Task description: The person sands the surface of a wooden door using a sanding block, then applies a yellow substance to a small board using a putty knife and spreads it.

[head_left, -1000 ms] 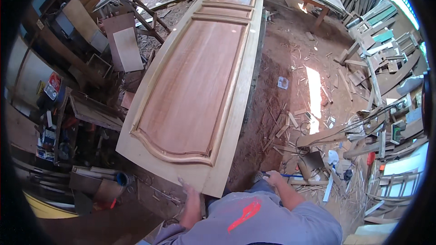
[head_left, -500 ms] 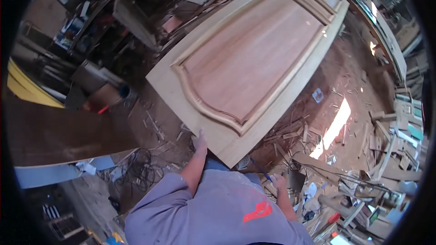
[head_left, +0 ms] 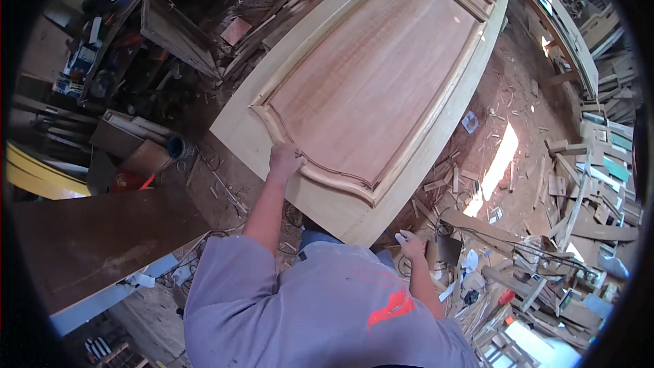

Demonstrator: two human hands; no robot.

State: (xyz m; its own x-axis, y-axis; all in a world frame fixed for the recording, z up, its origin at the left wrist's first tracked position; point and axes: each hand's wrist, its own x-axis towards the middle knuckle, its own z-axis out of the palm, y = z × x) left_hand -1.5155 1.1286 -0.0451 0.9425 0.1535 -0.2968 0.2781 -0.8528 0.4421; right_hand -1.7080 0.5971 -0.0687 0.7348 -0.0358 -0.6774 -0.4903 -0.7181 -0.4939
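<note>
While scraps [head_left: 456, 177] litter the floor [head_left: 499, 165], the left grip [head_left: 284, 160] clasps moulding [head_left: 337, 182]; right grip [head_left: 411, 245] unclear.

Up at one o'clock, the wooden door [head_left: 381, 75] runs right out of the top edge! Near centre, towards nine, the left hand [head_left: 285, 161] hides its own palm. Between four and five, the right hand [head_left: 412, 245] shows too small to tell whether it grips anything. And at six, the shirt [head_left: 320, 313] is cut off below!
</note>
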